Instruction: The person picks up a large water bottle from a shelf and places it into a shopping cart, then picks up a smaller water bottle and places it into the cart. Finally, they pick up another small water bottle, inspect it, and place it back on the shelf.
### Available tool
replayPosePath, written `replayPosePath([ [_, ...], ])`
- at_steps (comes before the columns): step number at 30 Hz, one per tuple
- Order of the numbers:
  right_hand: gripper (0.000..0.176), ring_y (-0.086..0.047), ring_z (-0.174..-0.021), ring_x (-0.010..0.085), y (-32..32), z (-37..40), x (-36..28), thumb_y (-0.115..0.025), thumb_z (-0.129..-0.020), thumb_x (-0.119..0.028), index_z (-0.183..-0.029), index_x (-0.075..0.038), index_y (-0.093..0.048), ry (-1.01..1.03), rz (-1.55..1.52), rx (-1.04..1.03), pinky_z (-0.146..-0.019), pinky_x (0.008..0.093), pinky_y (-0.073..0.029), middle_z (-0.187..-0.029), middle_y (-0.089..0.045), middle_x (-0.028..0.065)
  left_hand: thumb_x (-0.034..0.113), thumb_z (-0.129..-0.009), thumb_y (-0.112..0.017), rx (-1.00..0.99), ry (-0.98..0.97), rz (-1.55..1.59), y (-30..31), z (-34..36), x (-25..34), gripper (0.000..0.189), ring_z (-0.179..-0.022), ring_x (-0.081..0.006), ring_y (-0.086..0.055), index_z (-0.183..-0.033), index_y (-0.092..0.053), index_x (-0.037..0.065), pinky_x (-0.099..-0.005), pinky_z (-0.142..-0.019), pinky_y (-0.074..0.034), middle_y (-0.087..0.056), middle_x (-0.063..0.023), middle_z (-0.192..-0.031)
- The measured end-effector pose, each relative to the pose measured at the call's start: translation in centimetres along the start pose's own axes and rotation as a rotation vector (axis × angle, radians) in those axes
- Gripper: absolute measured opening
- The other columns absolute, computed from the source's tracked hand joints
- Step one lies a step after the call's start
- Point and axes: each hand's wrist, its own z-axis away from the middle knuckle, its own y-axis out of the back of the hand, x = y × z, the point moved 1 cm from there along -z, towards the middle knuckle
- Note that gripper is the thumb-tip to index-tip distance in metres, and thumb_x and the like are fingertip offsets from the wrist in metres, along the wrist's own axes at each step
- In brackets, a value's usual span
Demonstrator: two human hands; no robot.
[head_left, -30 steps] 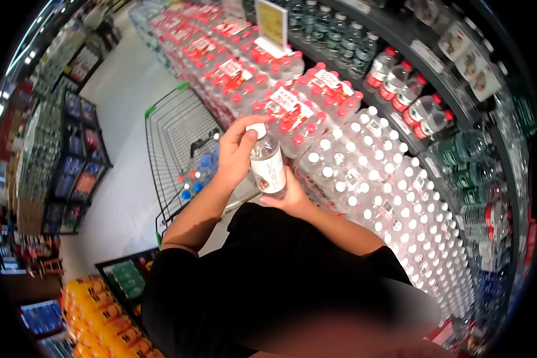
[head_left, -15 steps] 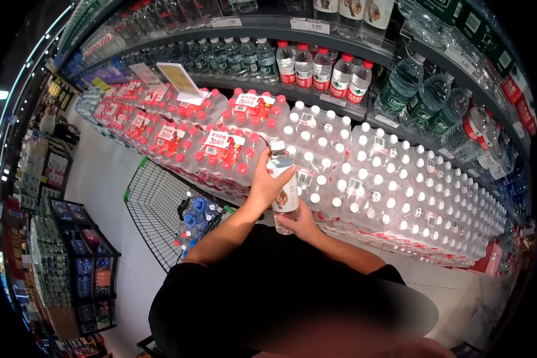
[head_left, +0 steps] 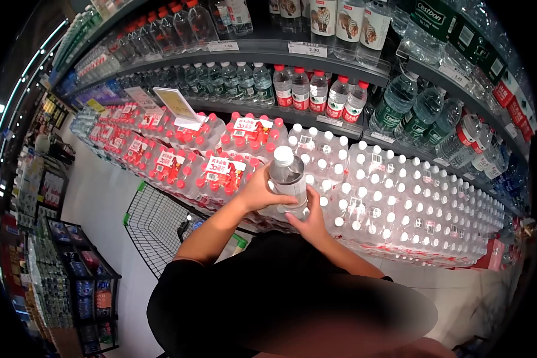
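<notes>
A clear bottle with a white cap [head_left: 287,173] is held in front of my chest, its cap up and tilted toward the camera. My left hand [head_left: 261,192] wraps round its side, with the thumb across the front. Lower down, my right hand [head_left: 311,219] holds the bottle near its base from the right. The pale label is turned so that its picture does not show. Behind the bottle lie packs of white-capped bottles [head_left: 370,191] and, to the left, packs of red-capped bottles [head_left: 221,173] with red and white labels.
A wire shopping cart [head_left: 155,221] with green corners stands at the left. Shelves [head_left: 250,48] of bottles curve across the back, with price tags on their edges. A white sign [head_left: 178,106] stands on the red-capped packs. Black display racks [head_left: 80,268] stand far left.
The bottle has been raised toward the camera and turned, so the tiger picture on its label no longer shows. Both hands have moved with it, and the view has tilted up toward the shelves.
</notes>
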Motion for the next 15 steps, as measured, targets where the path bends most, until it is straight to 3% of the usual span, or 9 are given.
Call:
replayPosePath([
  [2,0.092,-0.045,-0.132,0.0314,0.4,-1.0,0.6,-0.077,-0.078,-0.007,-0.149,-0.003,-0.019,0.041,0.045,0.056,-0.105,0.0438,-0.04,-0.143,-0.041,0.0205,0.019,-0.061,-0.095,0.106,-0.16,-0.002,1.6,-2.6,3.1,0.081,-0.113,-0.0178,-0.059,-0.129,-0.052,0.004,-0.0365,-0.099,-0.047,-0.062,-0.007,-0.121],
  [3,0.091,-0.045,-0.131,0.0316,0.6,-1.2,0.3,-0.076,-0.079,-0.006,-0.149,-0.003,-0.019,0.043,0.06,0.07,-0.105,0.044,-0.04,-0.142,-0.042,0.0206,0.019,-0.06,-0.095,0.144,-0.224,0.02,2.5,-4.6,4.5,0.082,-0.112,-0.0184,-0.058,-0.128,-0.052,0.004,-0.037,-0.099,-0.047,-0.061,-0.0071,-0.12],
  [5,0.088,-0.047,-0.13,0.0319,1.0,-0.8,-0.1,-0.074,-0.08,-0.004,-0.149,-0.004,-0.019,0.039,0.092,0.1,-0.105,0.0446,-0.041,-0.142,-0.042,0.0209,0.021,-0.059,-0.095,0.292,-0.59,-0.314,5.5,-9.2,7.6,0.081,-0.112,-0.0219,-0.057,-0.126,-0.053,0.003,-0.0369,-0.097,-0.047,-0.058,-0.0088,-0.119],
  [7,0.088,-0.047,-0.129,0.0325,0.8,-0.1,0.5,-0.074,-0.08,-0.005,-0.149,-0.004,-0.02,0.005,0.113,0.116,-0.105,0.0449,-0.041,-0.143,-0.042,0.0213,0.024,-0.058,-0.095,0.375,-0.847,-0.332,8.0,-14.6,9.6,0.08,-0.111,-0.0257,-0.056,-0.124,-0.054,0.003,-0.0372,-0.096,-0.048,-0.055,-0.0108,-0.12],
  [11,0.086,-0.049,-0.126,0.0323,1.8,1.1,0.7,-0.075,-0.08,-0.008,-0.148,-0.003,-0.023,-0.013,0.147,0.216,-0.103,0.0443,-0.042,-0.142,-0.043,0.0206,0.031,-0.063,-0.092,0.552,-1.239,-0.628,11.6,-22.8,14.4,0.075,-0.11,-0.0284,-0.057,-0.123,-0.056,0.005,-0.0397,-0.093,-0.049,-0.057,-0.0115,-0.12],
  [13,0.084,-0.05,-0.125,0.0315,2.7,1.7,0.0,-0.074,-0.08,-0.007,-0.147,-0.003,-0.025,0.016,0.203,0.289,-0.102,0.0437,-0.042,-0.141,-0.044,0.0196,0.032,-0.064,-0.091,0.581,-1.296,-0.651,13.2,-26.8,14.6,0.075,-0.111,-0.0283,-0.057,-0.124,-0.056,0.005,-0.0397,-0.093,-0.049,-0.057,-0.0107,-0.12],
  [15,0.081,-0.052,-0.123,0.0308,3.0,2.6,0.2,-0.073,-0.081,-0.006,-0.146,-0.002,-0.026,0.028,0.229,0.346,-0.101,0.0433,-0.043,-0.139,-0.046,0.0186,0.028,-0.066,-0.091,0.561,-1.131,-0.544,14.6,-30.5,13.6,0.075,-0.108,-0.0237,-0.061,-0.126,-0.055,0.003,-0.035,-0.089,-0.053,-0.059,-0.0104,-0.119],
])
